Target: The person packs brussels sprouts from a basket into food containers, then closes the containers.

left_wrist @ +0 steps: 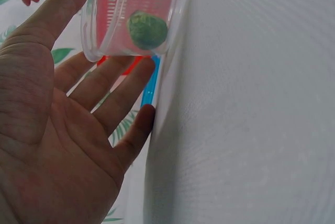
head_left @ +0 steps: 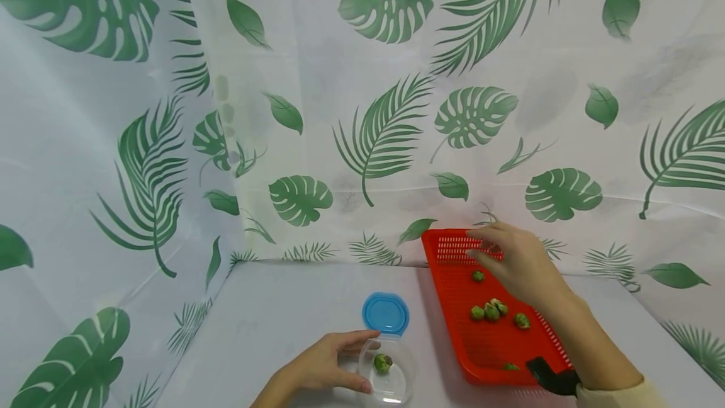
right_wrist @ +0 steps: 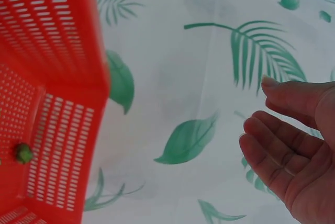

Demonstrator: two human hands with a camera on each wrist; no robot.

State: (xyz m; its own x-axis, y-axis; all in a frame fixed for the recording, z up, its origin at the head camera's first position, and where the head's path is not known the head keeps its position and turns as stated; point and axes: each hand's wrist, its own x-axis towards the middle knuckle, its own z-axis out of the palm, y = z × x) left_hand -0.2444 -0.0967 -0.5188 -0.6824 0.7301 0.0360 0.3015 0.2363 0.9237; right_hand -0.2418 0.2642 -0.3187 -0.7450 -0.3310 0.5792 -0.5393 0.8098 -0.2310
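A clear plastic cup [head_left: 404, 357] stands on the table with one Brussels sprout [head_left: 382, 363] inside it. My left hand [head_left: 325, 361] holds the cup from its left side, forefinger at the far rim and thumb at the near side; the lower fingers spread beside it in the left wrist view. My right hand [head_left: 512, 260] is raised over the far right part of a red slotted basket [head_left: 453, 326], fingers loosely bent with nothing between them. In the basket lie several Brussels sprouts [head_left: 491, 311], some clustered mid-floor and others apart.
A blue lid [head_left: 386, 313] lies just behind the cup. The basket takes up the right side of the white table [head_left: 294, 307], its far end close to the leaf-printed curtain [head_left: 362, 143]. A dark strap [head_left: 552, 376] is on my right wrist.
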